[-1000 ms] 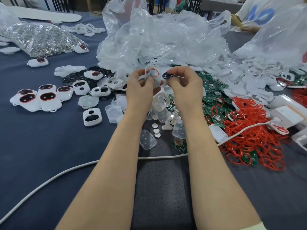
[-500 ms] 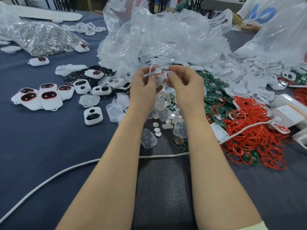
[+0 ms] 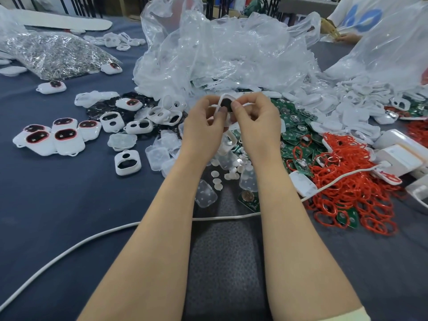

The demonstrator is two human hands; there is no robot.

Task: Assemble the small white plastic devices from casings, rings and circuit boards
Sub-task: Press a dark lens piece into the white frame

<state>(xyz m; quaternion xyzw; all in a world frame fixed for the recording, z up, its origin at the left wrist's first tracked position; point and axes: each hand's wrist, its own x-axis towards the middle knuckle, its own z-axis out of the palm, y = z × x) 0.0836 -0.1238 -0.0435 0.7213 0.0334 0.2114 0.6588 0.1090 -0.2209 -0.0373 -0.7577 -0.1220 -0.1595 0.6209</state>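
The fingertips of both hands are pinching a small white casing (image 3: 221, 98), the two thumbs pressing side by side against a dark round piece (image 3: 227, 103) sitting in its opening. The left hand (image 3: 203, 128) is curling around the casing's left edge and the right hand (image 3: 257, 123) is gripping its right side. Together they are holding it up above the table, in front of a heap of crumpled clear plastic bags (image 3: 220, 54). Below the hands, clear covers (image 3: 205, 193) and little white discs (image 3: 217, 180) are lying loose. Just right of the right wrist, green circuit boards (image 3: 294, 128) are spilling into a tangle of red rings (image 3: 347, 181). A white cable (image 3: 69, 246) is running across the dark blue table (image 3: 58, 205) beneath both forearms. To the left, empty shells (image 3: 127, 159) are lying near a cluster of finished devices (image 3: 48, 139) with dark, red-rimmed windows. Farther back on the left, a bag of shiny metal bits (image 3: 51, 54) is resting on the cloth. At the far right corner, another person's hand (image 3: 347, 38) is showing.
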